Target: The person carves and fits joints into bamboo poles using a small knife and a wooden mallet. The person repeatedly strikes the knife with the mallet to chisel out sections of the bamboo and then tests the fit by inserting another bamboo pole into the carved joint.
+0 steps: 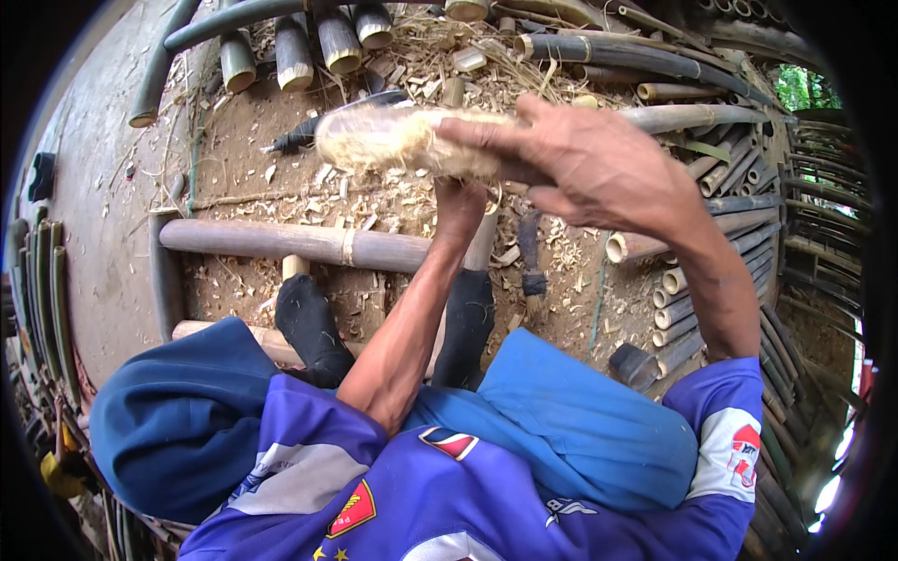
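Two hands meet before us in the head view: our right hand (594, 164) stretches its fingers along a pale, blurred piece (402, 140), thumb underneath, holding it; our left hand (460, 208) is just below, its fingers hidden behind the piece, so we cannot tell their grip. The piece lies level above the floor (253, 140); blur keeps us from telling whether it is hollow or filled. Hollow tubes (669, 309) lie stacked at our right, cut ends toward us, their insides dark. More poles (337, 42) point at us from the top. A rail (281, 241) crosses beyond our socked feet (309, 323). Shavings (374, 198) litter the brown earth; smooth grey ground (98, 224) runs along our left.
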A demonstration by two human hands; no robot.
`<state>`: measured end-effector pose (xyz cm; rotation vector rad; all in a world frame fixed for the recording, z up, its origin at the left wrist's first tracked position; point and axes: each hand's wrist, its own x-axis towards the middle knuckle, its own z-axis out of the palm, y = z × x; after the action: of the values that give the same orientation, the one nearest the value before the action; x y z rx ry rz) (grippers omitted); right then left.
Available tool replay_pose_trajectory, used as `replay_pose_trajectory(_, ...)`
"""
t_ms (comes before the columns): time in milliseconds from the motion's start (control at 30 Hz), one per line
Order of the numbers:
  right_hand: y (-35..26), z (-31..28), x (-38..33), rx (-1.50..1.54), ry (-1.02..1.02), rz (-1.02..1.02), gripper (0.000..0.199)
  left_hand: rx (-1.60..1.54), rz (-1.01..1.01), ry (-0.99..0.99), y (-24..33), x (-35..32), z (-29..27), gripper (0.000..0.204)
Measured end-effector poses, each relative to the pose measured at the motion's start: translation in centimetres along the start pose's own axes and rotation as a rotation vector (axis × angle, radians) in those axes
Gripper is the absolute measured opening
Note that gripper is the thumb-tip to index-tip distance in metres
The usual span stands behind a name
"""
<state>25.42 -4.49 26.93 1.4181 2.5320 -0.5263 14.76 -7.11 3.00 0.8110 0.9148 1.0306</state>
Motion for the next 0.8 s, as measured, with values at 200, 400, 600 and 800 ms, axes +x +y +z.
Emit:
replay_pose_trajectory(200,0.3,0.7,-0.8,0.323,0.121,-0.008,0.091,-0.101,0.201,0.069,-0.6,0.4,0.6,0.012)
replay_pose_trajectory(400,0.6,1.0,-2.2,0.117,0.070,0.192,0.093,0.178,0.163,-0.137,-1.0,0.6,1.5,0.022)
replay_pose_trajectory(600,-0.3,2.8,-4.2,0.300,0.258,0.101,0.098,0.271,0.521,-0.131,-0.7,1.1,3.1,0.020)
replay_pose_trajectory(800,0.3,3.0,-5.8,0.329,-0.012,0.489,0.099,-0.465,0.154,0.194,0.9,2.6,2.2,0.027)
